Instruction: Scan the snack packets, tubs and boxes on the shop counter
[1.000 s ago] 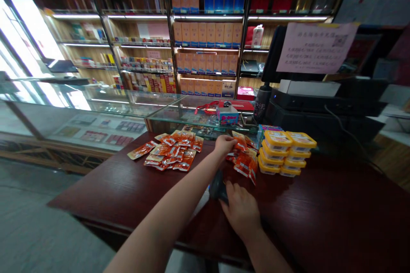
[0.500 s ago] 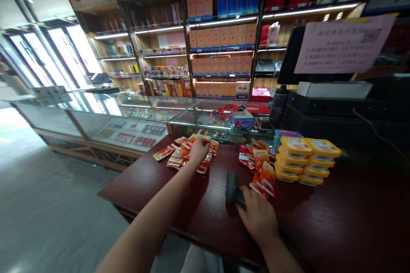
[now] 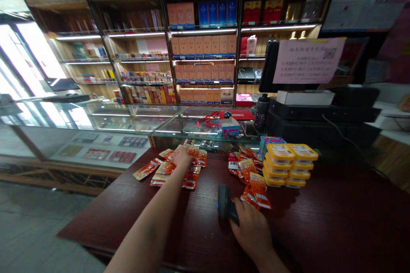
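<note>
My right hand [image 3: 251,228] is wrapped round the handle of a dark barcode scanner [image 3: 226,204], its head pointing left above the dark wooden counter [image 3: 198,239]. At the far left of the counter, my left hand [image 3: 182,158] rests in a spread of orange snack packets [image 3: 166,168]. Its fingers curl down among the packets, and what they hold is hidden. Just beyond the scanner lies a second pile of orange and red packets [image 3: 251,175].
Yellow-lidded tubs [image 3: 282,164] stand stacked to the right, beside a colourful box [image 3: 269,143]. Behind the counter runs a glass display case [image 3: 166,123] carrying a small box [image 3: 229,128] and a black bottle [image 3: 262,113]. A monitor with a paper sign [image 3: 307,62] stands at back right.
The view has turned right and drawn nearer to the counter. My left hand stays among the packets, a little farther left over them. My right hand still holds the scanner.
</note>
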A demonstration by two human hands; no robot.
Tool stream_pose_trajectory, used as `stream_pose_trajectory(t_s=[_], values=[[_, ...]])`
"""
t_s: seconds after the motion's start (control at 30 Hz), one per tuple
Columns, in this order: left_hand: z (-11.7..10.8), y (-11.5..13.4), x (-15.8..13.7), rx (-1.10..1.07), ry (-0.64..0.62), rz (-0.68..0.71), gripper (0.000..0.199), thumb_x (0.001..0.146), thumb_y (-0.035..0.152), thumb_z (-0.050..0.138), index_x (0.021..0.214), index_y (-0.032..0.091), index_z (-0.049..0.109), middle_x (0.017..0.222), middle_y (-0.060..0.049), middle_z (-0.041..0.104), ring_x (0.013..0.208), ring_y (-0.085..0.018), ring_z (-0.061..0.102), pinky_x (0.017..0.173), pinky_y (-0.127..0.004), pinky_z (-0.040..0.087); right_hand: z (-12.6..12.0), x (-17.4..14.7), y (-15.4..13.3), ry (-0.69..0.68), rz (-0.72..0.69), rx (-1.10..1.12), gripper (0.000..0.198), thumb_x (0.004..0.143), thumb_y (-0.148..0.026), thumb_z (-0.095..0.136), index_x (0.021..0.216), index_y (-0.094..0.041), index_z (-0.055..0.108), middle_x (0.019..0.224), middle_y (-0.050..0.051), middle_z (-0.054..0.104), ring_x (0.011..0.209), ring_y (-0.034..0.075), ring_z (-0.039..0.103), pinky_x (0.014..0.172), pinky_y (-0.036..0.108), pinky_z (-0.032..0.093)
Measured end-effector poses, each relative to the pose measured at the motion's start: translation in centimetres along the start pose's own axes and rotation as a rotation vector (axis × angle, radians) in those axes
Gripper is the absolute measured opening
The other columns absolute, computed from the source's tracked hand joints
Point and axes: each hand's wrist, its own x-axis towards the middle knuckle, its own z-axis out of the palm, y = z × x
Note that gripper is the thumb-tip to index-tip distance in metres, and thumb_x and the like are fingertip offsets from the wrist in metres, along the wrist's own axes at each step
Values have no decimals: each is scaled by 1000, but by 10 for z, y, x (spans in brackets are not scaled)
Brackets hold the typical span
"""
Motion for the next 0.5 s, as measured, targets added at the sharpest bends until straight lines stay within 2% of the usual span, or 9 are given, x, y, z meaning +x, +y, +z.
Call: stream_pose_trajectory(t_s=[0.1, 0.2, 0.3, 0.37, 0.5], values=[[-1, -3, 6, -112, -72, 26, 42, 61, 32, 76, 97, 15, 62, 108, -18, 66, 103, -32, 62, 76, -33, 46, 0, 0, -1, 13, 3, 2, 39, 78, -16, 59, 117, -19, 57, 110, 11, 67, 105, 26, 61, 90, 36, 46], [-2, -10, -5, -310, -66, 111, 21, 66, 26, 69, 84, 16, 64, 89, -12, 70, 92, -27, 65, 71, -30, 47, 0, 0, -1, 1, 3, -5, 38, 79, -17, 58, 117, -21, 57, 109, 11, 67, 103, 25, 61, 89, 35, 46], [5, -19, -40, -707, -61, 189, 24, 68, 32, 67, 85, 16, 63, 79, -6, 69, 80, -22, 66, 64, -29, 50, 1, 0, 1, -23, -8, -2, 36, 80, -18, 57, 116, -20, 58, 107, 11, 67, 101, 25, 62, 88, 35, 46], [12, -25, -72, -967, -130, 254, 31, 67, 36, 68, 89, 14, 63, 81, -6, 69, 74, -20, 65, 61, -29, 52, 0, 2, 4, -44, -9, 14, 35, 80, -18, 58, 115, -19, 59, 107, 11, 67, 101, 26, 62, 87, 36, 46], [23, -33, -128, -1244, -141, 218, 37, 65, 42, 71, 88, 15, 61, 85, -8, 68, 71, -20, 65, 59, -32, 55, -14, 8, 6, -87, 24, 155, 33, 81, -25, 60, 113, -18, 58, 105, 11, 68, 99, 26, 64, 85, 34, 46]])
